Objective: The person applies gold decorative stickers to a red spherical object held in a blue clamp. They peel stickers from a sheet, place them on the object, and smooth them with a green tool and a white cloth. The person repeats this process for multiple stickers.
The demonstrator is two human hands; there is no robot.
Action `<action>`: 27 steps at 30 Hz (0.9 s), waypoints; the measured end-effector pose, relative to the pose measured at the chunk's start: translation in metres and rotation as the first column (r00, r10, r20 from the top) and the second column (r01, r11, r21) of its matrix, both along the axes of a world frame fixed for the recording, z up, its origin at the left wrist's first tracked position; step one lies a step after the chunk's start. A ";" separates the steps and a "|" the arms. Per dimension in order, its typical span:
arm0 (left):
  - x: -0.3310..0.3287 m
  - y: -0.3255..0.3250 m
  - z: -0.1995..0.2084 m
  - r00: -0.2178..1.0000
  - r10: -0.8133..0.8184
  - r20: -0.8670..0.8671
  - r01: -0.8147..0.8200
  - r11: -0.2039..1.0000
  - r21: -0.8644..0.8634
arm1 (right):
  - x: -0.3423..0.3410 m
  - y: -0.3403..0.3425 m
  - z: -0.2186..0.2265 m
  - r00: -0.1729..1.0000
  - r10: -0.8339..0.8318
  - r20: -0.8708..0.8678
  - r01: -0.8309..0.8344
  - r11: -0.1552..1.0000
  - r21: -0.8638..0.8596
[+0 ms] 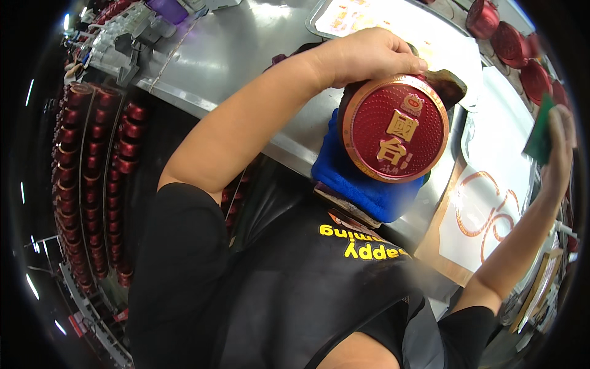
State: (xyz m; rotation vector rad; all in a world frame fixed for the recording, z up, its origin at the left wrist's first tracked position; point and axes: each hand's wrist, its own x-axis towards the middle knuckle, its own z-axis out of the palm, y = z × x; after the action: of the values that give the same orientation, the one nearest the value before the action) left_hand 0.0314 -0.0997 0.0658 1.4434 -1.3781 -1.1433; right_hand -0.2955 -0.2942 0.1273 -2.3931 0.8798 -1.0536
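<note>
A round, flat-faced red vessel point(393, 132), with a gold rim and raised gold characters, leans on a folded blue towel point(362, 187) near the table's front edge. My left hand point(372, 58) is closed over its top edge, thumb and fingers together; part of the grip is hidden. Behind the vessel a dark, glossy curved piece point(450, 86) sticks out to the right. Far to the right, my right hand point(560, 138) is closed on a flat green piece point(541, 130), held apart from the vessel. What kind of piece it is I cannot make out.
A metal table point(236, 52) spans the back. A tray point(319, 23) holds a sheet with gold prints. On the right lies a white sheet point(448, 230) with orange-red ring prints. Several red round vessels point(507, 44) stand back right; racks of red pieces point(77, 166) fill the left.
</note>
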 end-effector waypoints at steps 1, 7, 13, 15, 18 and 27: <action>0.001 -0.002 -0.005 0.990 0.040 0.138 -0.034 0.998 -0.052 | 0.001 0.032 -0.010 0.999 -0.033 -0.011 0.033 0.998 0.052; 0.003 -0.005 -0.014 0.881 0.269 0.388 -0.128 0.927 -0.353 | 0.071 0.177 -0.054 0.954 0.264 -0.140 -0.294 0.913 -0.281; -0.012 -0.002 -0.022 0.827 0.448 0.341 -0.214 0.811 -0.545 | 0.109 0.233 -0.068 0.926 0.231 -0.298 -0.360 0.776 -0.519; -0.009 -0.005 -0.023 0.816 0.483 0.318 -0.220 0.769 -0.600 | 0.110 0.234 -0.071 0.902 0.210 -0.377 -0.369 0.829 -0.420; -0.005 -0.010 -0.023 0.792 0.518 0.322 -0.222 0.736 -0.639 | 0.105 0.227 -0.070 0.897 0.276 -0.346 -0.391 0.860 -0.329; -0.024 0.078 -0.050 0.777 0.409 0.478 -0.135 0.851 -0.508 | 0.068 0.204 -0.092 0.971 0.003 0.241 -0.144 0.808 0.571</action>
State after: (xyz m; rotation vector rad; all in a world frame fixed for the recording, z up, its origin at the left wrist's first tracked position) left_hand 0.0078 -0.0212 0.0161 1.6299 -1.6148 -0.1448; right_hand -0.2277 -0.0904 0.0352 -1.7340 0.8637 -0.8446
